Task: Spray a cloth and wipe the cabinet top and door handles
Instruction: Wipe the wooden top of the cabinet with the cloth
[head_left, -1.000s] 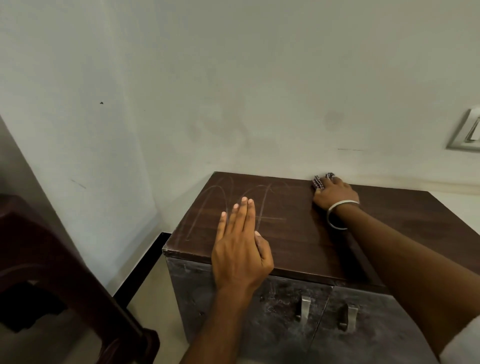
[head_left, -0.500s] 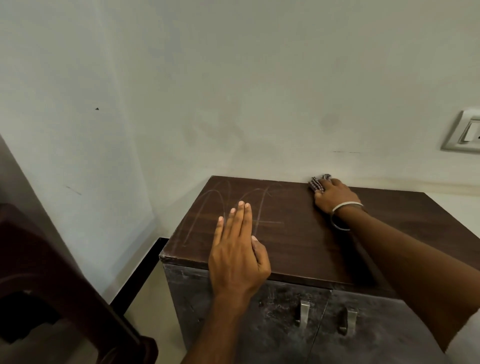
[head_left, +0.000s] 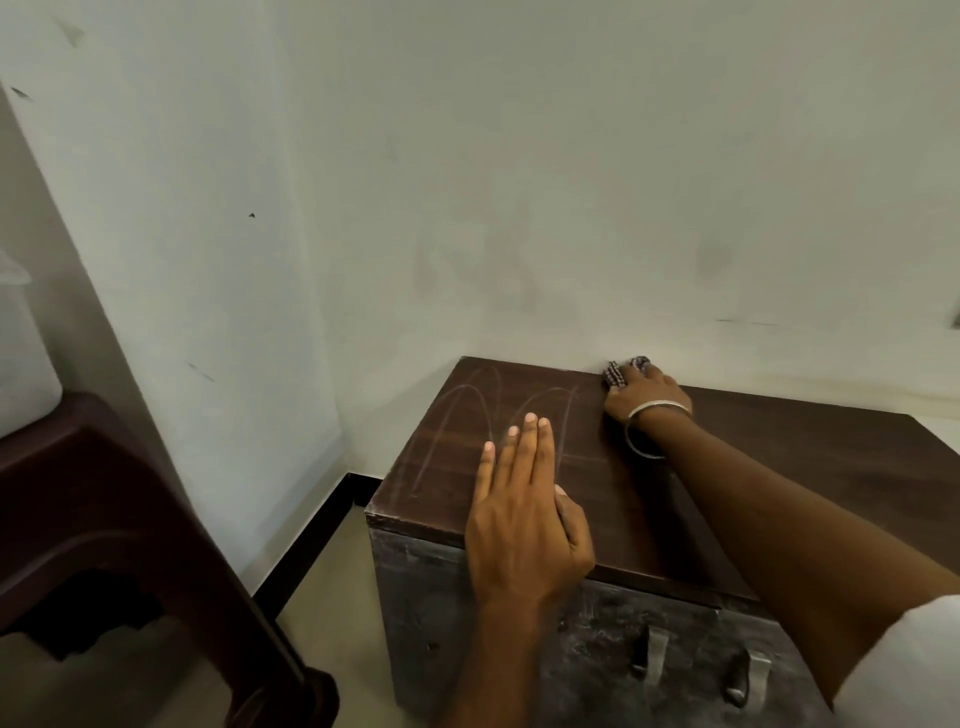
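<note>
A low cabinet with a dark brown wooden top (head_left: 810, 467) stands against the white wall; pale curved streaks mark its left part. My right hand (head_left: 644, 397), with a bangle on the wrist, presses a small dark patterned cloth (head_left: 621, 371) onto the top at its back edge by the wall. Most of the cloth is hidden under the fingers. My left hand (head_left: 524, 514) lies flat, fingers together, on the front left of the top, holding nothing. Two metal door handles (head_left: 655, 656) (head_left: 753, 675) show on the grey scuffed front below.
A dark brown plastic chair (head_left: 104, 519) stands at the left, close to the cabinet, with a strip of pale floor (head_left: 332, 597) between them. A black skirting runs along the wall's foot. A wall switch plate edge shows at the far right.
The view has shifted so the cabinet sits further right. My right hand has nudged the cloth slightly along the back edge; my left hand stays flat on the top.
</note>
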